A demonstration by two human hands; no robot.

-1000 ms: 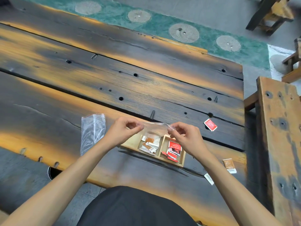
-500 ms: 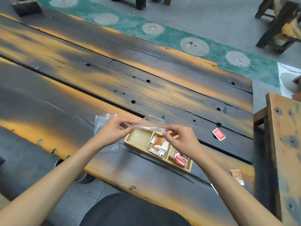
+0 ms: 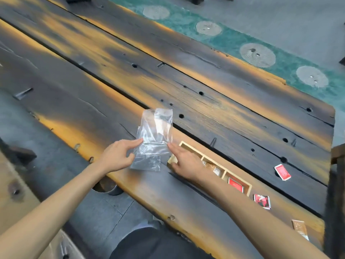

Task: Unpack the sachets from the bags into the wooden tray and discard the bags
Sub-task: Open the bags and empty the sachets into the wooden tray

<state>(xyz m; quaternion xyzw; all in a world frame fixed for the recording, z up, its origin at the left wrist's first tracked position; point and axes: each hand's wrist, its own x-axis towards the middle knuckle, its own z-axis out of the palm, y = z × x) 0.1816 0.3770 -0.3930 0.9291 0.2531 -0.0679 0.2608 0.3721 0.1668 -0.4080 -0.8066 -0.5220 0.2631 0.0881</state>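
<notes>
Item, left hand (image 3: 117, 156): fingers extended, index tip pressing the left edge of the clear plastic bags (image 3: 152, 141), nothing enclosed in the palm.

Item, clear plastic bags: two overlapping, flat on the plank table (image 3: 214, 116), at 9 o'clock of the wooden tray (image 3: 249, 188). Half a second ago I had one bag lifted over the tray between both hands; it now lies on the earlier one. I judge it emptied and set aside, with discarding yet to do.

Item, right hand (image 3: 184, 161): fingers spread, fingertip on the bags' right edge, palm over the tray's left end, gripping nothing.

Item, wooden tray: three compartments; tan sachets (image 3: 211, 166) in the middle, red sachets (image 3: 235, 183) in the right one, the left mostly hidden.

Item, loose sachets: red sachet (image 3: 282, 172) at 2 o'clock of the tray, red-and-black sachet (image 3: 262, 201) at 5 o'clock, tan sachet (image 3: 300, 229) further on; all need traying.
</notes>
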